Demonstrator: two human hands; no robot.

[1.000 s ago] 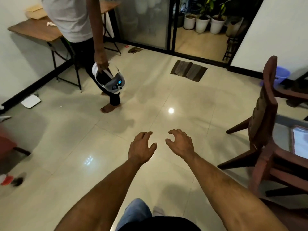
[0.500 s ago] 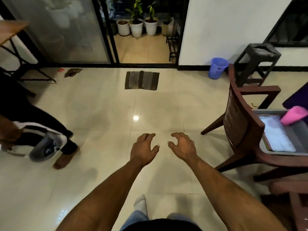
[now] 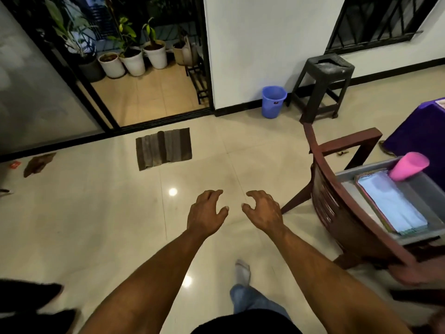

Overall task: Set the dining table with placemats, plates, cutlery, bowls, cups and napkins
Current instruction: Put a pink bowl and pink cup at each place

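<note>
Empty-handed, just short of the tray of table things

Both the left hand (image 3: 207, 210) and the right hand (image 3: 263, 210) hang out in front over the floor (image 3: 96, 225), fingers loosely curled and grasping nothing. The step in hand looks like fetching supplies, so the sound move is to turn right and reach over the arm of the wooden chair (image 3: 337, 213), taking the flat pieces from underneath with both hands rather than pinching one edge. The grey tray (image 3: 431, 189) sits on the chair seat, at the right of the view and near the right forearm. In it lies a flat stack of placemats (image 3: 395, 208), pale blue on top with coloured edges showing below, and a pink cup (image 3: 409, 166) lies tipped on its side at the far end.
</note>
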